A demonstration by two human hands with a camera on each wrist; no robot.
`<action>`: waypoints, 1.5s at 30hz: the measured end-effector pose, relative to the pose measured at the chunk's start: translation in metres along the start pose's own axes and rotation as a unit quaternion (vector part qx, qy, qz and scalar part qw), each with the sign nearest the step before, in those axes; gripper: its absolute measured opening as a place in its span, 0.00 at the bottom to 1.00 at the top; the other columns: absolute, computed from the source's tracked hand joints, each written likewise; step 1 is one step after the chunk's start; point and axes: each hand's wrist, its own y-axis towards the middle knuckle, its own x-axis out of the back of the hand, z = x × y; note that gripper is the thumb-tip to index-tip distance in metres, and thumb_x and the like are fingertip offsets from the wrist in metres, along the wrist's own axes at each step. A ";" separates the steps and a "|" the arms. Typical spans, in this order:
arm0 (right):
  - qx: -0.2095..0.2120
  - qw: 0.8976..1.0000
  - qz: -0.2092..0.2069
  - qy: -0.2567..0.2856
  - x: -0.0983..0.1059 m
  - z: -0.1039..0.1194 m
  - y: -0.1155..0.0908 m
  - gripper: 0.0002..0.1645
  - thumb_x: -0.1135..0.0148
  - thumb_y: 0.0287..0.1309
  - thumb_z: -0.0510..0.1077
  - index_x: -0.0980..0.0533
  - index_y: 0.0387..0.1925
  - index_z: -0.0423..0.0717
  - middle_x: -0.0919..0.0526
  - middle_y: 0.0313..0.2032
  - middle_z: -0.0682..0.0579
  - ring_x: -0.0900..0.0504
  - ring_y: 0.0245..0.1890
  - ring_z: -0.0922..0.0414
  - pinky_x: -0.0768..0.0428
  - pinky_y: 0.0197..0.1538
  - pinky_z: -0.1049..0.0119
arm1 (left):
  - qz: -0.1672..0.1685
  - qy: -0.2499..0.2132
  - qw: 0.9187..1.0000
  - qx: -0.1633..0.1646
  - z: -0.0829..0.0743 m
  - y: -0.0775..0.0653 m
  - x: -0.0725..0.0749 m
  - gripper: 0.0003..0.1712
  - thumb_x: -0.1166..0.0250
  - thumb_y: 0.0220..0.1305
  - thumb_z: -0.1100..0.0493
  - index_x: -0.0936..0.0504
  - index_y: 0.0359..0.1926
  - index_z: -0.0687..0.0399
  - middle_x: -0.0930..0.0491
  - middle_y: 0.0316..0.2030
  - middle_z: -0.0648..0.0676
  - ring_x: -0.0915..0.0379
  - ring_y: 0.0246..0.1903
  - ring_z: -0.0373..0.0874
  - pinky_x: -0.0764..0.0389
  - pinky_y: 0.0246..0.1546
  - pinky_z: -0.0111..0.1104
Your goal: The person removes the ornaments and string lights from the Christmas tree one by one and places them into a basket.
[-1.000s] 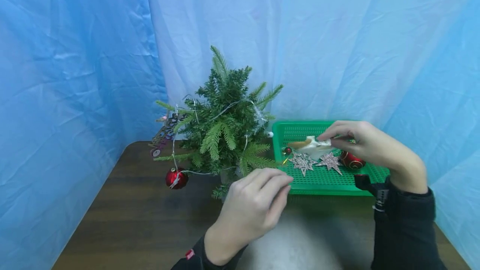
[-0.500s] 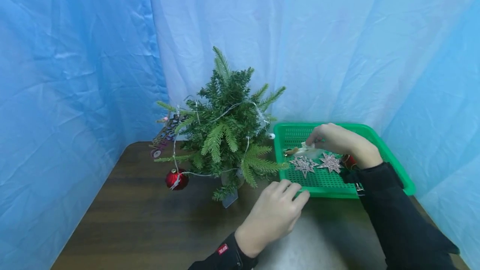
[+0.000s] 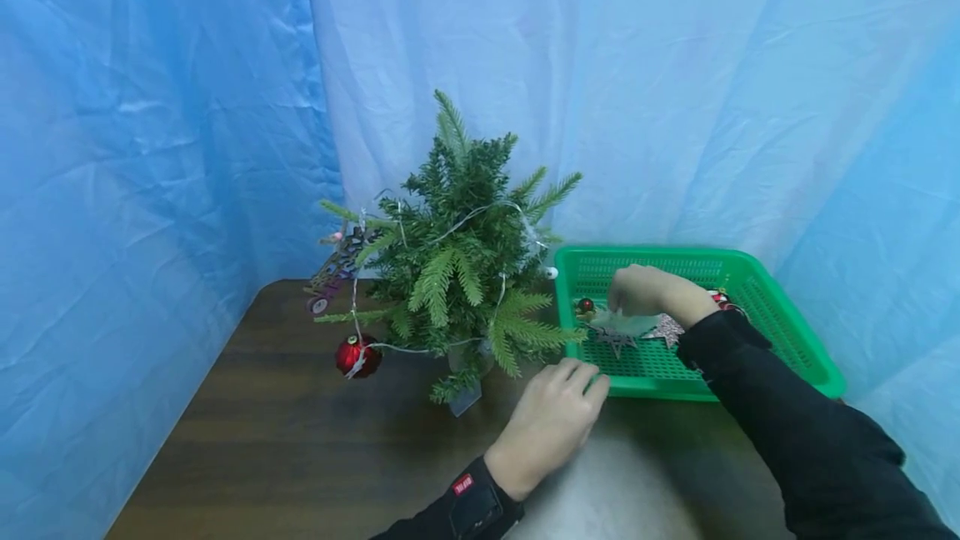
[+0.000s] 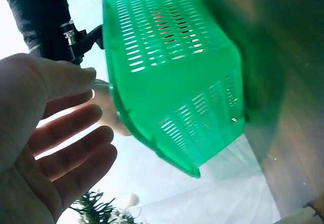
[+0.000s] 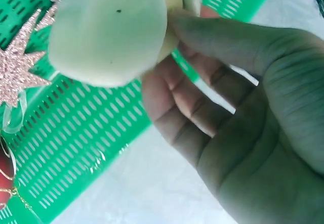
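Note:
My right hand (image 3: 651, 290) reaches into the green plastic basket (image 3: 660, 253) and pinches a smooth cream-white ornament (image 5: 109, 34) between thumb and fingers. In the right wrist view the thumb presses its tan-edged side; its exact kind cannot be told. Under it lie glittery pink star ornaments (image 3: 617, 343). A small red ball (image 3: 586, 305) is beside it, toward the basket's left wall. My left hand (image 3: 551, 417) hovers by the basket's front left corner, fingers loosely bent and holding nothing. The left wrist view shows these fingers (image 4: 83, 176) apart from the basket wall.
Left of the basket stands a small Christmas tree (image 3: 457, 248), strung with a clear wire and bearing a red bauble (image 3: 358, 357) and a dark wooden ornament (image 3: 333, 269). Another red bauble (image 5: 5, 176) lies in the basket. Blue curtains (image 3: 187, 148) surround the table (image 3: 300, 432).
My right hand has moved left and lower in the basket, bringing the cream-white ornament down over the stars. My left hand has shifted right toward the basket's front corner.

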 end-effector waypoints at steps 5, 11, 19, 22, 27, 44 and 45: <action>0.021 0.999 0.044 0.006 -0.013 0.003 0.006 0.13 0.39 0.62 0.27 0.19 0.25 0.41 0.24 0.25 0.59 0.26 0.25 0.60 0.25 0.31 0.67 | 0.006 0.006 1.000 0.007 0.001 -0.001 -0.004 0.11 0.31 0.64 0.60 0.12 0.47 0.48 0.17 0.44 0.48 0.21 0.47 0.41 0.18 0.44 0.29; 0.024 0.993 0.104 0.055 -0.024 0.009 0.007 0.27 0.41 0.60 0.26 0.44 0.18 0.49 0.54 0.20 0.58 0.55 0.19 0.58 0.49 0.27 0.63 | 0.006 0.006 1.000 0.009 0.003 -0.002 -0.006 0.09 0.32 0.65 0.64 0.12 0.45 0.48 0.18 0.41 0.47 0.22 0.44 0.40 0.18 0.40 0.27; -0.025 0.981 0.163 0.100 -0.024 0.013 0.007 0.20 0.46 0.57 0.23 0.28 0.21 0.50 0.35 0.23 0.58 0.42 0.18 0.61 0.35 0.25 0.66 | 0.005 0.009 1.000 0.006 0.004 -0.002 -0.006 0.07 0.33 0.68 0.62 0.12 0.43 0.48 0.19 0.40 0.47 0.23 0.43 0.40 0.19 0.40 0.26; -0.032 0.979 0.167 0.109 -0.022 0.013 0.007 0.17 0.45 0.56 0.23 0.18 0.29 0.45 0.22 0.30 0.54 0.28 0.21 0.58 0.22 0.30 0.62 | 0.010 0.009 1.000 0.007 0.004 -0.002 -0.006 0.07 0.34 0.68 0.62 0.12 0.44 0.47 0.19 0.41 0.47 0.23 0.43 0.40 0.19 0.40 0.26; -0.035 0.977 0.169 0.125 -0.019 0.013 0.006 0.20 0.43 0.60 0.25 0.14 0.46 0.43 0.18 0.49 0.46 0.16 0.34 0.46 0.15 0.42 0.54 | 0.009 0.006 1.000 0.008 0.004 -0.002 -0.004 0.08 0.34 0.68 0.63 0.12 0.44 0.47 0.19 0.41 0.47 0.23 0.43 0.40 0.19 0.40 0.27; 0.079 0.993 0.051 0.078 0.013 0.033 -0.019 0.14 0.32 0.66 0.44 0.15 0.51 0.48 0.15 0.50 0.52 0.17 0.49 0.52 0.18 0.49 0.58 | -0.028 -0.018 0.999 -0.011 0.004 -0.002 0.007 0.08 0.33 0.65 0.63 0.13 0.44 0.48 0.19 0.40 0.48 0.22 0.41 0.40 0.19 0.32 0.26; 0.082 0.993 0.041 0.080 0.015 0.036 -0.023 0.14 0.32 0.66 0.46 0.16 0.51 0.47 0.15 0.49 0.52 0.17 0.49 0.52 0.18 0.49 0.58 | -0.032 -0.025 0.999 -0.015 0.004 -0.002 0.010 0.09 0.33 0.65 0.63 0.13 0.44 0.49 0.19 0.40 0.48 0.22 0.41 0.40 0.19 0.32 0.26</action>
